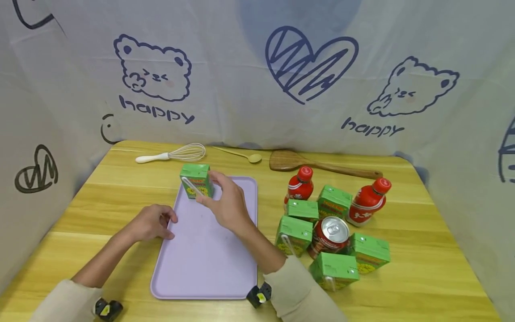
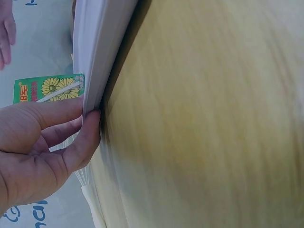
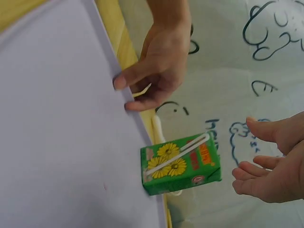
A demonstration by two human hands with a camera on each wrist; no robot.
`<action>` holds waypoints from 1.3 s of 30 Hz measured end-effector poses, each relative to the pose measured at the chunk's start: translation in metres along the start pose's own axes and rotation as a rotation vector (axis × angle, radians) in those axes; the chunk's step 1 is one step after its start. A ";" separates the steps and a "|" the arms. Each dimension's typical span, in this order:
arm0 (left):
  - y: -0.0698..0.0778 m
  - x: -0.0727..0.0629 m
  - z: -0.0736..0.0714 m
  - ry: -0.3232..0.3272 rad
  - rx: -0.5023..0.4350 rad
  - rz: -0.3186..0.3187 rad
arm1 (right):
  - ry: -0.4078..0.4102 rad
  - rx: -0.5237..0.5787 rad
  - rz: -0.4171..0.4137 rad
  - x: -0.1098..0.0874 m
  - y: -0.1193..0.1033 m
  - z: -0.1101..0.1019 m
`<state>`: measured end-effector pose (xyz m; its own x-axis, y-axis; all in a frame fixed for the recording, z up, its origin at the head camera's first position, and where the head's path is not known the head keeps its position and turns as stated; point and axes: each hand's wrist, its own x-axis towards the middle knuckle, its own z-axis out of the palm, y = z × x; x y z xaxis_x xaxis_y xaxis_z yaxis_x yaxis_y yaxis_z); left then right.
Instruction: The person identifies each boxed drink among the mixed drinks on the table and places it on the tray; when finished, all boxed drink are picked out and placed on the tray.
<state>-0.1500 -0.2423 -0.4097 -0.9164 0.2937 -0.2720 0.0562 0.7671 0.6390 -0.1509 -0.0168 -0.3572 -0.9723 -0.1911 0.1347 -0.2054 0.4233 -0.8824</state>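
Observation:
A green drink carton (image 1: 197, 181) with yellow flowers and a white straw stands upright at the far left corner of a lilac tray (image 1: 209, 250). My right hand (image 1: 227, 201) is beside the carton, its fingers spread. In the right wrist view a gap shows between that hand (image 3: 275, 159) and the carton (image 3: 180, 164). My left hand (image 1: 150, 222) is at the tray's left edge. The left wrist view shows its thumb and fingers (image 2: 78, 142) pinching the tray's rim (image 2: 97, 71).
Right of the tray, several green cartons (image 1: 334, 270) and two red bottles (image 1: 368, 201) surround a drink can (image 1: 331, 235). Along the back edge lie a whisk (image 1: 173, 154), a small yellow spoon (image 1: 253, 158) and a wooden spatula (image 1: 322, 165). A printed cloth (image 1: 241, 89) hangs behind.

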 end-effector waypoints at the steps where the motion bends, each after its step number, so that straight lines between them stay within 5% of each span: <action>1: 0.000 0.000 0.000 0.001 0.000 -0.002 | -0.014 0.006 -0.008 -0.005 -0.002 -0.002; 10: -0.001 0.002 0.000 -0.005 -0.004 -0.018 | -0.095 0.050 -0.010 -0.043 -0.010 -0.030; 20: -0.001 0.001 0.000 -0.007 -0.012 -0.002 | -0.142 0.070 -0.018 -0.090 -0.006 -0.084; 32: 0.000 0.000 -0.001 -0.010 -0.011 -0.010 | -0.149 -0.073 -0.020 -0.125 0.036 -0.146; 39: 0.002 0.000 -0.001 -0.018 -0.015 -0.016 | -0.162 -0.011 -0.038 -0.142 0.062 -0.180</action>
<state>-0.1499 -0.2413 -0.4075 -0.9097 0.2919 -0.2955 0.0352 0.7630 0.6454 -0.0459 0.1962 -0.3497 -0.9331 -0.3474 0.0927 -0.2440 0.4224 -0.8730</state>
